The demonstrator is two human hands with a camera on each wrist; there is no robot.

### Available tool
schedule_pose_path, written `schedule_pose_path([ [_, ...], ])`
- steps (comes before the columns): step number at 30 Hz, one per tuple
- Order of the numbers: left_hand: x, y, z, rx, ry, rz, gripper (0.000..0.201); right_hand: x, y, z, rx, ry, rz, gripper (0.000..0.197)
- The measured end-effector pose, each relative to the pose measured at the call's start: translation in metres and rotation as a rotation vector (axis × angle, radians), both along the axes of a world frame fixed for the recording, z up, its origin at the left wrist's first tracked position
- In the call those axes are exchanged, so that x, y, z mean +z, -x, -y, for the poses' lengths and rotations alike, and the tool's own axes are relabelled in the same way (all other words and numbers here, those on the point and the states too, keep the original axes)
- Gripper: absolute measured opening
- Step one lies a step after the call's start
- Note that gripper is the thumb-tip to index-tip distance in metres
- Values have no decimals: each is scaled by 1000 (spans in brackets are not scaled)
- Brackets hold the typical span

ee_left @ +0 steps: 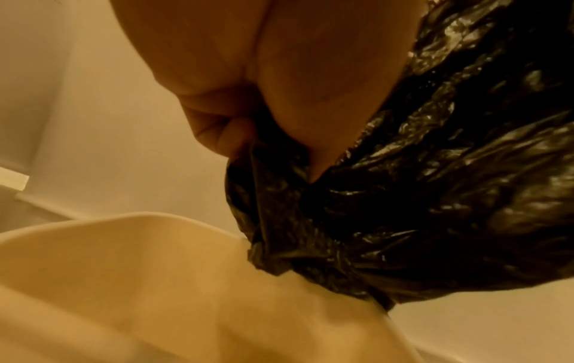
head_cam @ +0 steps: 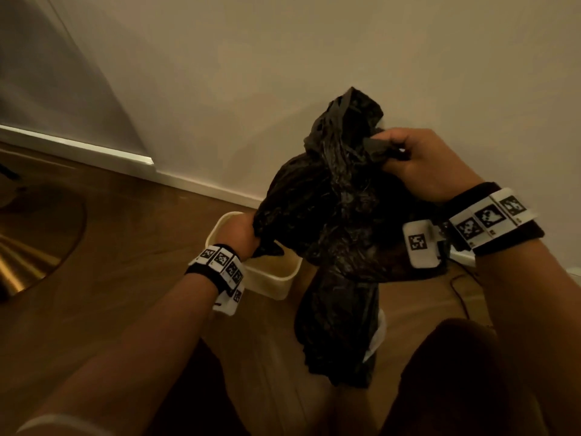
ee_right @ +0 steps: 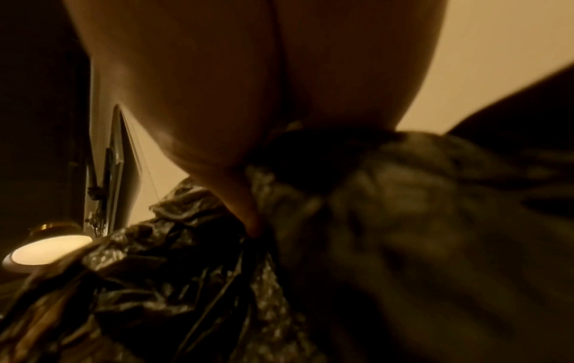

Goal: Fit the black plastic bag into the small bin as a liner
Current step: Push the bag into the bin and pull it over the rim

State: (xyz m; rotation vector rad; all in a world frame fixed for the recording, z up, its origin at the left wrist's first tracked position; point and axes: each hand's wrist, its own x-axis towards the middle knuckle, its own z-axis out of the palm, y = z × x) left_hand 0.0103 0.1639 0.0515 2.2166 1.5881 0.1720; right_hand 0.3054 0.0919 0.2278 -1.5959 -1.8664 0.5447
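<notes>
A crumpled black plastic bag (head_cam: 330, 221) hangs in the air between both hands. The left hand (head_cam: 240, 236) grips its lower left edge, just above a small cream rectangular plastic bin (head_cam: 276, 280) on the wooden floor (head_cam: 125, 247). The right hand (head_cam: 421, 162), higher and farther right, pinches the bag's upper edge.

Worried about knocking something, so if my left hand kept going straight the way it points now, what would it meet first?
Probably the bin. The left hand, gripping the bag, points down over the bin's open top, so it would likely enter and meet its inside; depth is unclear.
</notes>
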Motion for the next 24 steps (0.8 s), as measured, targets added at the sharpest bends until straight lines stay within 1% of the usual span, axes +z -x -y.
schedule_pose_path([
  [2,-7,12,-14,46,-18,17,10,9,9,-2,-35,-56,-19,24],
  [3,-9,17,-17,63,-5,44,7,15,13,-4,-46,-94,-22,25],
  [6,-14,30,-24,44,62,141,6,30,26,-13,-98,-185,-44,25],
  [8,-18,34,-28,31,96,220,7,34,31,-22,-106,-226,-22,26],
  [10,-24,34,-30,-11,159,259,14,31,31,-32,-110,-234,-3,27],
  [11,-27,33,-29,-34,191,233,17,26,31,-38,-108,-223,7,28],
  [12,-32,33,-29,-60,223,180,21,21,30,-44,-107,-207,16,29],
  [15,-45,29,-29,-199,324,-62,28,-3,30,-60,-77,-136,31,30],
  [16,-48,28,-31,-230,346,-100,36,-11,32,-66,-45,-108,37,30],
  [17,-47,27,-32,-230,374,-79,48,-18,34,-70,-8,-75,40,30],
  [18,-46,27,-34,-204,382,-1,61,-24,36,-74,29,-40,41,30],
  [19,-43,27,-36,-168,336,92,72,-29,38,-79,65,-7,43,30],
  [20,-42,26,-38,-132,251,166,82,-34,40,-83,99,26,45,30],
  [21,-40,24,-40,-100,177,199,89,-38,40,-87,130,52,45,30],
  [22,-39,21,-43,-78,134,233,94,-41,41,-92,154,70,41,30],
  [23,-36,17,-46,-65,129,249,93,-44,42,-96,170,80,35,31],
  [24,-38,14,-50,-64,132,227,83,-47,43,-102,182,77,32,31],
])
